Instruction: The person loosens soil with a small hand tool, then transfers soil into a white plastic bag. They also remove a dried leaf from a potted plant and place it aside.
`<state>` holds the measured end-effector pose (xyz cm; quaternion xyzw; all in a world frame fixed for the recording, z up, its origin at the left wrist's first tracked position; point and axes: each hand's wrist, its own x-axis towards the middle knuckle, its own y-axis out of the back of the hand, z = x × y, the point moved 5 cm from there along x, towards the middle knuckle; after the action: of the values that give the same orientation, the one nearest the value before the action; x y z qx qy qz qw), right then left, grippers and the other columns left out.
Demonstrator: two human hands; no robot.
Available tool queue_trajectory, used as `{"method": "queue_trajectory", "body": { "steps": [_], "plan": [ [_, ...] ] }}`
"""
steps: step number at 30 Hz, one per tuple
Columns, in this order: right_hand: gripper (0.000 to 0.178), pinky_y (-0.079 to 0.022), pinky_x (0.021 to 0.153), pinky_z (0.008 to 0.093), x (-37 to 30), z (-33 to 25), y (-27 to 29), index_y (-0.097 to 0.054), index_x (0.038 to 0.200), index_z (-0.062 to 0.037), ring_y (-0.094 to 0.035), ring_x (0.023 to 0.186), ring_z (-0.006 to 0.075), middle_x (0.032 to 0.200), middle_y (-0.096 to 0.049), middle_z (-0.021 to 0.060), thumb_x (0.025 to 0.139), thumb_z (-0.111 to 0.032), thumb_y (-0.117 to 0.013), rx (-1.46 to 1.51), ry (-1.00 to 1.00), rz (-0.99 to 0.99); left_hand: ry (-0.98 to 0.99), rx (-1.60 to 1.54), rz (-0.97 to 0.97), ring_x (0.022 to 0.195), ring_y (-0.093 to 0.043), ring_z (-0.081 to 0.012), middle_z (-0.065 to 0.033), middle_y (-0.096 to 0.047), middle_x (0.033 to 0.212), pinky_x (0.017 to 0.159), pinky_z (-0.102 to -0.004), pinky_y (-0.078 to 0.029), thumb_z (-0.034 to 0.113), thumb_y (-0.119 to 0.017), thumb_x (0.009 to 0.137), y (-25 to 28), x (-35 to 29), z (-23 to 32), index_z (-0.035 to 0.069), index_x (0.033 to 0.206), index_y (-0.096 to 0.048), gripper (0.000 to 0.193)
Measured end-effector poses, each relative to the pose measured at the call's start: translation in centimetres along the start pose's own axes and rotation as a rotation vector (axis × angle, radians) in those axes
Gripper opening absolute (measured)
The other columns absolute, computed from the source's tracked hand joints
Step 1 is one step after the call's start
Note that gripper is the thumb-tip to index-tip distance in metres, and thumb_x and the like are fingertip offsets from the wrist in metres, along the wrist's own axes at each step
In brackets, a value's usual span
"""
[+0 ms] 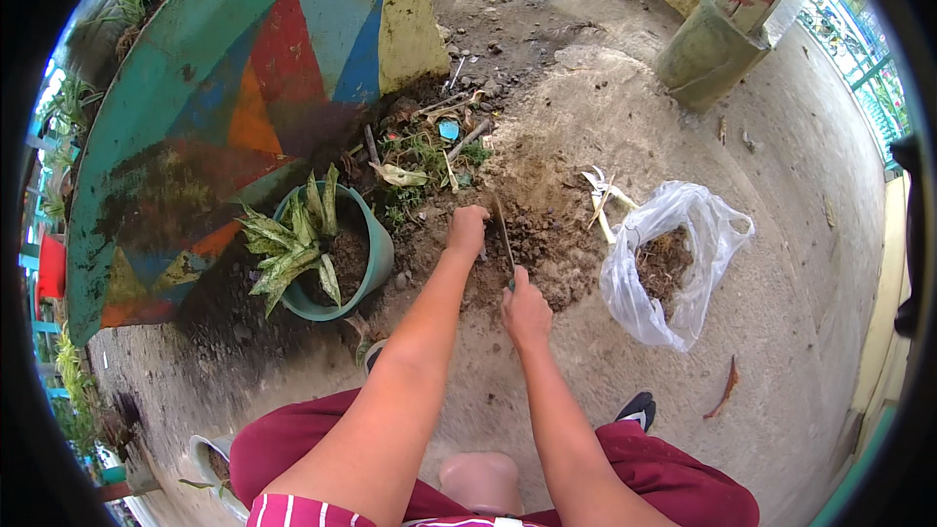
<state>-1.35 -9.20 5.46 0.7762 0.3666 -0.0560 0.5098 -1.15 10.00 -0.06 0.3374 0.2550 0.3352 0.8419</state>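
Observation:
My right hand [527, 312] is closed round the handle of a knife [505, 234], its long thin blade pointing away from me over loose brown soil [535, 234]. Just left of the blade, my left hand [468, 229] is closed low over the soil; what its fingers hold, if anything, is hidden. A green pot [379, 252] stands left of my left hand, with a leafy variegated plant [295, 237] and dark soil in it. Right of the soil sits a clear plastic bag [634, 285], its mouth spread, with brown soil or root matter [664, 263] inside.
Pale stalks [603, 203] lie against the bag. Beyond my left hand are sticks, weeds and a dry leaf [399, 175]. A painted curved wall [283, 59] rises at the left, and a post with a concrete base [711, 54] stands far right. A pink object [480, 480] is between my legs.

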Motion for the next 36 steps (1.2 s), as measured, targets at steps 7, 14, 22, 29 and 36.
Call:
{"method": "queue_trajectory", "body": {
  "steps": [7,14,22,29,36],
  "plan": [
    [0.037,-0.049,0.067,0.0479,0.2,-1.8,2.6,-0.04,0.124,-0.0169,-0.061,0.079,0.0378,0.09,-0.06,0.0157,0.089,-0.025,-0.051,0.127,0.128,0.287,-0.087,-0.022,0.054,0.077,-0.064,-0.031,-0.0182,-0.065,0.08,0.069,-0.0389,-0.052,-0.006,-0.067,0.07,1.3,-1.3,1.0,-0.003,0.085,-0.066,0.016],
    [0.038,-0.048,0.069,0.0498,0.5,-0.1,-0.2,-0.041,0.121,-0.0136,-0.061,0.082,0.0388,0.088,-0.062,0.0186,0.087,-0.026,-0.053,-0.009,0.053,-0.021,-0.039,0.221,-0.006,0.071,-0.063,-0.0326,-0.0207,-0.063,0.076,0.066,-0.0417,-0.051,-0.009,-0.062,0.072,1.2,-0.3,1.1,-0.004,0.084,-0.065,0.013],
    [0.039,-0.047,0.069,0.0512,0.4,-1.0,0.7,-0.04,0.122,-0.0143,-0.06,0.082,0.0403,0.089,-0.062,0.0196,0.087,-0.026,-0.053,0.084,0.065,0.113,-0.095,0.105,0.005,0.07,-0.062,-0.0323,-0.0214,-0.063,0.078,0.061,-0.0422,-0.051,-0.009,-0.059,0.074,1.5,-1.8,2.3,-0.005,0.083,-0.058,0.01],
    [0.034,-0.048,0.07,0.0511,0.4,0.6,-0.1,-0.043,0.116,-0.014,-0.061,0.081,0.0409,0.086,-0.063,0.0197,0.085,-0.024,-0.051,0.023,0.031,-0.025,-0.003,0.016,0.039,0.071,-0.062,-0.0299,-0.0185,-0.061,0.076,0.062,-0.0378,-0.053,-0.004,-0.059,0.079,1.8,-1.1,1.5,-0.002,0.094,-0.057,0.016],
    [0.031,-0.049,0.068,0.0485,0.8,0.1,2.1,-0.044,0.115,-0.0128,-0.062,0.078,0.0386,0.084,-0.063,0.0169,0.086,-0.023,-0.051,-0.034,-0.009,-0.066,0.055,0.016,0.039,0.089,-0.063,-0.03,-0.0173,-0.065,0.097,0.075,-0.0399,-0.055,-0.006,-0.066,0.075,1.8,-0.9,1.6,-0.001,0.097,-0.065,0.023]
  ]
}}
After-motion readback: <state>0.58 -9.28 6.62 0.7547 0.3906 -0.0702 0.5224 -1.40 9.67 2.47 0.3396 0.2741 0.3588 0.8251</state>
